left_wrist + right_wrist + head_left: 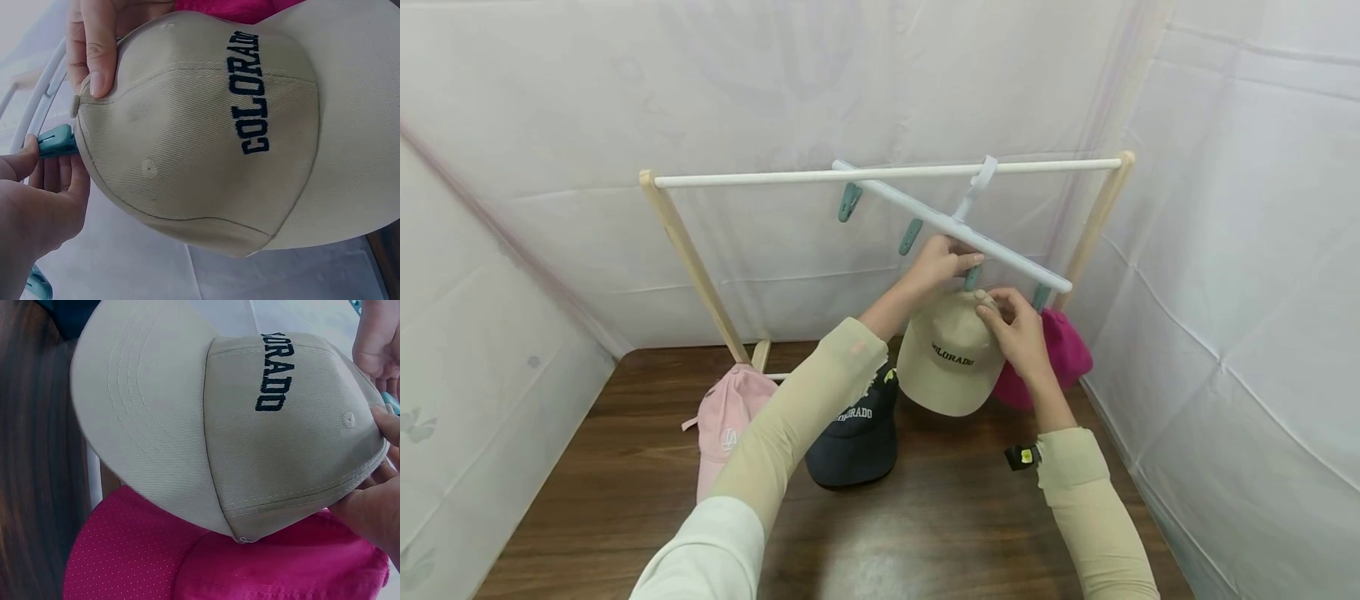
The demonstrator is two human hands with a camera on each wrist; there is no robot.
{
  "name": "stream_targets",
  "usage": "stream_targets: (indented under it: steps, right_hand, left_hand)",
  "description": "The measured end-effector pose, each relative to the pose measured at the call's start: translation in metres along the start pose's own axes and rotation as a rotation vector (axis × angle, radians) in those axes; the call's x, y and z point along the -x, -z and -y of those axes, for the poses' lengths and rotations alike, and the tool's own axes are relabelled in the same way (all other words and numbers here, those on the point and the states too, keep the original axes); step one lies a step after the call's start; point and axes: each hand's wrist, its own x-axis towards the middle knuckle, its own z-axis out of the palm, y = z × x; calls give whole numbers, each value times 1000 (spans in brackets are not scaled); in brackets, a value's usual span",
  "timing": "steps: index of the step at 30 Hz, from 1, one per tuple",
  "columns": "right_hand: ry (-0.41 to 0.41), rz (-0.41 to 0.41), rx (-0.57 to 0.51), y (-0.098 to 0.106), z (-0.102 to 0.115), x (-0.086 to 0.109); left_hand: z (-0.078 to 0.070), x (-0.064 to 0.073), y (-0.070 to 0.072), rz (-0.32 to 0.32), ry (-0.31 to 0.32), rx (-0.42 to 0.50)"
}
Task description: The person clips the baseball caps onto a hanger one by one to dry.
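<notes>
A beige baseball cap [951, 350] lettered COLORADO hangs brim down below a white hanger [917, 208]. My right hand [1018, 333] pinches the cap near its crown, thumb on the front, as the left wrist view also shows. With thumb and fingers my left hand [942, 265] holds a teal clip [57, 141] on the hanger. The clip's end meets the cap's top edge; whether it bites the cloth I cannot tell. Behind my right hand a magenta cap [1066, 354] hangs under another teal clip [1041, 297].
The hanger hooks over a white rail [775, 177] on a wooden frame [696, 262]. Two more teal clips [849, 202] hang on its left half. A pink cap [733, 412] and a black cap [853, 442] lie on the brown table [925, 517]. White cloth walls [1247, 292] surround it.
</notes>
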Motion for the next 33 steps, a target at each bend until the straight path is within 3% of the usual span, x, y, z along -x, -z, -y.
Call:
stream_targets:
  steps: [6,13,33]
  right_hand:
    - [1,-14,-10,-1,2,-2]
    - [-44,11,-12,1,44,9]
    - [-63,-24,-27,0,47,3]
  left_hand:
    - [-1,0,0,11,-2,4]
    - [1,3,2,12,21,-10]
    - [4,1,3,31,8,-27]
